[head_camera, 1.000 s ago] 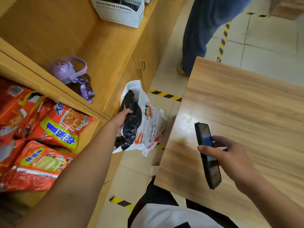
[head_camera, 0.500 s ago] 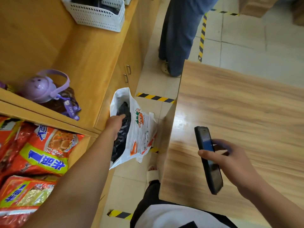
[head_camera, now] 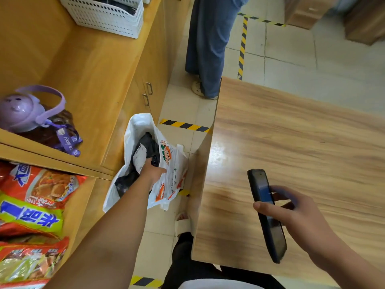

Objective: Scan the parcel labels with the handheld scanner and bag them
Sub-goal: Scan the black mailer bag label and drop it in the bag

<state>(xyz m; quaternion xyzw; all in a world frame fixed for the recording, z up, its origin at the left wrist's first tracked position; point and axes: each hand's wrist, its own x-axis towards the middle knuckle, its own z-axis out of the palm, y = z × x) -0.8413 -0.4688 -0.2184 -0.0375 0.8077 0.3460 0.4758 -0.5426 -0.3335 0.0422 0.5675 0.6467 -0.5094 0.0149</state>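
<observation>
A white plastic bag [head_camera: 173, 163] with cartoon prints hangs open over the floor, between the wooden cabinet and the table. Inside it lies a black parcel [head_camera: 149, 146] with a white label [head_camera: 140, 156] facing up. My left hand [head_camera: 153, 172] reaches down into the bag's mouth and touches the parcel at its label; its fingers are partly hidden, so I cannot tell if they grip. My right hand [head_camera: 291, 213] holds the dark handheld scanner [head_camera: 265, 213] over the wooden table [head_camera: 302, 142], screen up, well to the right of the bag.
A wooden cabinet [head_camera: 100, 65] stands on the left with a purple bottle [head_camera: 23, 110], a white basket [head_camera: 106, 13] and red snack packets [head_camera: 35, 197]. Another person's legs [head_camera: 208, 44] stand beyond the table. Striped tape [head_camera: 185, 125] marks the tiled floor.
My left hand has pushed the black parcel deeper into the white bag, and the parcel's white label now shows. The view has shifted a little; my right hand keeps the scanner over the table.
</observation>
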